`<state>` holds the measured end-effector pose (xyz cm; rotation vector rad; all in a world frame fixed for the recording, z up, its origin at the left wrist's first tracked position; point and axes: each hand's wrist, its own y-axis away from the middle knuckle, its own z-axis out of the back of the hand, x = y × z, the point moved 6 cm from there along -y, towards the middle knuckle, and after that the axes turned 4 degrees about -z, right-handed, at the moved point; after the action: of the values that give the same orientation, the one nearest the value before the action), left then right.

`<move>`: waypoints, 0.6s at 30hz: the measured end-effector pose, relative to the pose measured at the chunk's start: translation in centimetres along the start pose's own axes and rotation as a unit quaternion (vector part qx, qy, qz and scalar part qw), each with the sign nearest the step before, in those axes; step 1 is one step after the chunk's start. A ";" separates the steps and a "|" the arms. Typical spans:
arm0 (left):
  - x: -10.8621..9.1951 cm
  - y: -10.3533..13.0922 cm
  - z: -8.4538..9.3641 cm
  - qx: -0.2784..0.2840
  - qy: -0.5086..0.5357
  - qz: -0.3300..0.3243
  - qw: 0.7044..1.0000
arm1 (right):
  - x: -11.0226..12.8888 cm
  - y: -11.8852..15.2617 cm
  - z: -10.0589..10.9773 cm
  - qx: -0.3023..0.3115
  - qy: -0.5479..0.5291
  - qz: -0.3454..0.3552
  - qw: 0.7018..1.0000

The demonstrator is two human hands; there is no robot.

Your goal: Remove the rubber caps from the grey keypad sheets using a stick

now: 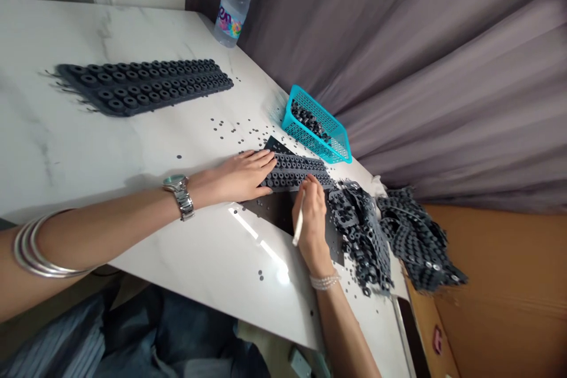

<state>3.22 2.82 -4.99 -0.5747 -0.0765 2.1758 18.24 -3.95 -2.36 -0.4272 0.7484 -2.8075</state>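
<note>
A dark grey rubber sheet [301,164] with rows of ring-shaped grommets lies on a black mat [277,211]. My left hand [250,174] presses its left end, fingers stretched out flat. Over the sheet's near edge, my right hand [311,212] is closed around a white pen-like tool [299,221]. The tool's tip is hidden by the fingers, so I cannot tell whether it touches a ring. Small dark discs [234,130] are scattered around the mat and the sheet.
Another ringed sheet [146,85] lies at the left. A turquoise basket [319,136] holds small dark pieces, and a water bottle [233,6] stands at the back. Heaped rubber sheets [365,236] lie at the right, with a second pile [419,236] near the cardboard box [509,266].
</note>
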 end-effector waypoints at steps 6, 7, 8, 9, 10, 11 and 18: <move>-0.2 0.0 0.5 0.020 0.016 -0.001 1.000 | 0.2 0.2 1.2 -0.026 0.001 -0.010 1.000; -0.1 0.0 0.5 0.037 0.023 -0.001 0.999 | 0.7 0.2 1.3 -0.029 -0.003 0.001 1.000; 0.1 0.0 0.5 0.057 0.031 0.002 0.998 | 1.2 0.2 1.3 -0.030 -0.009 0.013 0.999; 0.4 0.1 0.5 0.075 0.040 0.006 0.996 | 1.6 0.1 1.2 -0.030 -0.015 0.025 0.999; 0.7 0.1 0.4 0.089 0.047 0.011 0.995 | 2.1 -0.1 1.0 -0.025 -0.023 0.039 0.999; 1.1 0.2 0.4 0.096 0.051 0.016 0.994 | 2.5 -0.3 0.8 -0.016 -0.031 0.056 0.998; 2.3 0.8 -0.2 0.070 -0.002 0.007 0.998 | 4.6 -1.0 -0.8 0.056 -0.041 0.159 0.985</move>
<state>1.49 4.02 -6.28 -0.4922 0.0774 2.1758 13.56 -3.94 -1.46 -0.3638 0.5803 -2.5013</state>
